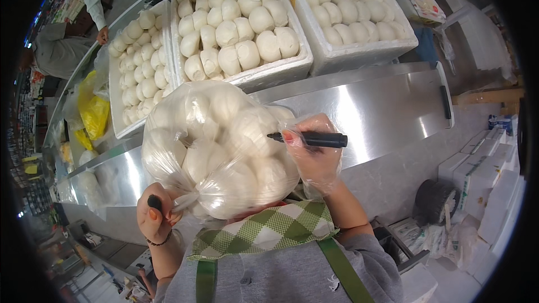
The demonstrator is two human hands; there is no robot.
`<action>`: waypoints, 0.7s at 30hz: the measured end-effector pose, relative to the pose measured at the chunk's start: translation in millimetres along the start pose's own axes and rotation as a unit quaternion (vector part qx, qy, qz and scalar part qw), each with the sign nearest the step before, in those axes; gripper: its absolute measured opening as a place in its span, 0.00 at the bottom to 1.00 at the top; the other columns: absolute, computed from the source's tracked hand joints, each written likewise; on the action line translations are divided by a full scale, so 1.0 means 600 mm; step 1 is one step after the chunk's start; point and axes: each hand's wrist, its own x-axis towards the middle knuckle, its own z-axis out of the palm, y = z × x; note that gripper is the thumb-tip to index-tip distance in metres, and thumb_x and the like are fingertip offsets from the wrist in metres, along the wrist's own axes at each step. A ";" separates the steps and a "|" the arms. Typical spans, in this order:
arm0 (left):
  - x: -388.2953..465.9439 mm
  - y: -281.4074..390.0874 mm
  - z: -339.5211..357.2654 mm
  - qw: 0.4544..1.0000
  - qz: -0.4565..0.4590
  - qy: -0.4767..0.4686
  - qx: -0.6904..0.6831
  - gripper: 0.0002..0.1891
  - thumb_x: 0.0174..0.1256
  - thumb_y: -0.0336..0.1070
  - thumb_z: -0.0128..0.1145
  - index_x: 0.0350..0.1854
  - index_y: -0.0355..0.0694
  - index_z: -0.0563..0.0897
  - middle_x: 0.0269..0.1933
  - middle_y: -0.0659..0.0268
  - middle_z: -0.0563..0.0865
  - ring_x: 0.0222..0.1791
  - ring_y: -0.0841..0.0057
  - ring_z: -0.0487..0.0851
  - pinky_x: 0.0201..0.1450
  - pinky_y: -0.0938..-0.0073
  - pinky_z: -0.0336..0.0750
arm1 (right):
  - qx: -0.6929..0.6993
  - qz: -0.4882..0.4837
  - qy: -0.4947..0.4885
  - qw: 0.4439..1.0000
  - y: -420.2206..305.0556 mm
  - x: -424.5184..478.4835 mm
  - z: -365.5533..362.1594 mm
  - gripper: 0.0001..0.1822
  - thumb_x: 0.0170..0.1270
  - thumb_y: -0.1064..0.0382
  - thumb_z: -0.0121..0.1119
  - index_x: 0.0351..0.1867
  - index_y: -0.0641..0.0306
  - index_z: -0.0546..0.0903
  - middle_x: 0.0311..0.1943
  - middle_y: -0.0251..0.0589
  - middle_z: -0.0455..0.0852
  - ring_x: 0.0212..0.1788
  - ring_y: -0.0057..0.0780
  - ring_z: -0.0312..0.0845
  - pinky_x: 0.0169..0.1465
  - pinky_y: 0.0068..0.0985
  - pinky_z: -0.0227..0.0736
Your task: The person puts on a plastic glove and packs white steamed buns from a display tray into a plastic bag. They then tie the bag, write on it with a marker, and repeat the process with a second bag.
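A clear plastic bag [223, 147], knotted at its neck and full of white steamed buns, is held up against my chest. My left hand [156, 212] grips the bag by its knotted neck, with a black marker cap [154, 203] held in the same fingers. In my right hand [316, 155], which wears a thin clear plastic glove, is a black marker [324, 139]. Its uncapped tip points left, in front of the bag's right part; I cannot tell whether it touches the plastic.
Beyond the bag, three white foam boxes [278, 76] hold rows of white buns on a steel counter [379, 109]. Yellow plastic bags [94, 111] lie at the left. A person's hand [102, 35] rests near the counter's far edge. White cartons [480, 176] are stacked at right.
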 end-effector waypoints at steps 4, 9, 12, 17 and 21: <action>0.001 -0.001 0.000 1.000 0.006 -0.004 0.006 0.24 0.75 0.54 0.58 0.31 0.36 0.69 0.23 0.61 0.72 0.16 0.83 0.65 0.18 0.81 0.55 | 0.020 0.061 0.001 0.998 0.007 0.002 -0.004 0.11 0.64 0.68 0.73 0.34 0.62 0.77 0.28 0.29 0.80 0.29 0.11 0.71 0.35 0.14 0.68; 0.000 -0.001 0.001 1.000 0.006 -0.003 0.008 0.24 0.75 0.54 0.58 0.31 0.36 0.69 0.22 0.61 0.72 0.16 0.83 0.64 0.18 0.82 0.55 | 0.004 0.020 -0.031 0.999 0.022 -0.003 -0.017 0.11 0.66 0.70 0.69 0.33 0.61 0.75 0.28 0.27 0.77 0.28 0.11 0.68 0.34 0.14 0.67; 0.003 0.000 0.003 1.000 0.009 -0.005 0.010 0.24 0.75 0.54 0.58 0.31 0.36 0.69 0.22 0.61 0.72 0.15 0.84 0.64 0.18 0.82 0.55 | 0.046 0.053 0.046 0.996 0.023 0.002 -0.009 0.10 0.67 0.71 0.68 0.34 0.61 0.75 0.28 0.26 0.76 0.28 0.10 0.67 0.34 0.14 0.66; 0.005 0.002 0.003 1.000 0.006 -0.009 0.015 0.25 0.75 0.55 0.58 0.31 0.36 0.68 0.21 0.64 0.70 0.15 0.84 0.63 0.17 0.82 0.54 | 0.102 0.071 0.062 0.990 0.022 0.016 0.000 0.10 0.68 0.70 0.67 0.33 0.60 0.74 0.28 0.25 0.75 0.29 0.09 0.66 0.34 0.13 0.65; 0.010 0.004 0.014 0.999 0.006 -0.003 0.032 0.26 0.74 0.57 0.58 0.30 0.38 0.67 0.20 0.70 0.66 0.14 0.86 0.60 0.16 0.82 0.51 | 0.099 0.078 0.046 0.991 0.017 0.011 -0.006 0.10 0.69 0.70 0.65 0.33 0.60 0.74 0.27 0.25 0.75 0.29 0.09 0.66 0.33 0.14 0.65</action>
